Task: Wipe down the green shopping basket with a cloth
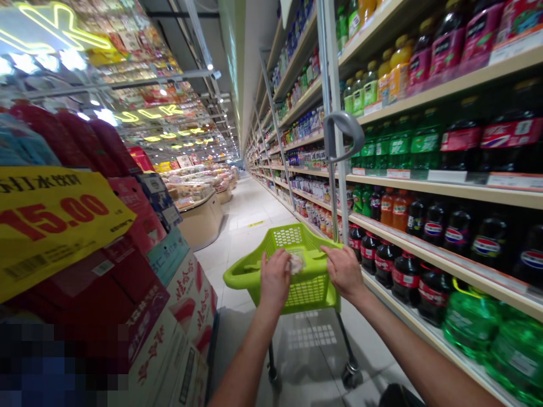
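The green basket cart (311,291) stood at lower centre of the frame, in the aisle between stacked cartons (186,294) at lower left and drink shelves (424,244) at right. The left hand (275,277) and right hand (344,272) were at its near rim, fingers curled over the edge and closed on it. A pale crumpled item (296,263) lay between them; whether the left fingers pinched it could not be told. Judged step: wheeling the cart along the aisle. A further push would call for even pressure from both hands, clear of the shelf base.

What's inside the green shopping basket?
The green shopping basket shows its perforated far wall and a pale crumpled item between the left hand and right hand. Hands and near rim hide its floor.
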Demonstrator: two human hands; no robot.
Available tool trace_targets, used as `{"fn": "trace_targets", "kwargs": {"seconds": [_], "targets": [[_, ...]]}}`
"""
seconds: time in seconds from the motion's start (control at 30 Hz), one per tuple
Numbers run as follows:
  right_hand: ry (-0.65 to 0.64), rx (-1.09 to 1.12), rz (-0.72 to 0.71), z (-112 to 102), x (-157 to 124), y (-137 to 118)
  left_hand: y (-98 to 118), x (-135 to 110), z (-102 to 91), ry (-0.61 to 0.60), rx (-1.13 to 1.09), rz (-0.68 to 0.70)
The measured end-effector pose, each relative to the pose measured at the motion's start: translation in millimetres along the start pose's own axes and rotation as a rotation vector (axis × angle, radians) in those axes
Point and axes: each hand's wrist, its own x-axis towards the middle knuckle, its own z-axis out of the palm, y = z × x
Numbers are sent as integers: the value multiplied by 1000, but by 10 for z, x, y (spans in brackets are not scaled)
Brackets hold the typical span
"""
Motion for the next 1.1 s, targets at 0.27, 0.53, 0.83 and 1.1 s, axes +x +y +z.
{"fn": "trace_targets", "kwargs": {"seconds": [0.27,0.53,0.83,1.1], "targets": [[11,6,-5,-34,4,52,-373,-76,-165,52,52,-160],[12,-7,-10,-29,-5,34,33,-61,-7,-8,29,75],[54,39,-13,-29,-1,72,-933,-278,-314,282,104,-256],[41,30,-36,-28,-23,108,105,-117,89,79,-14,97]]}}
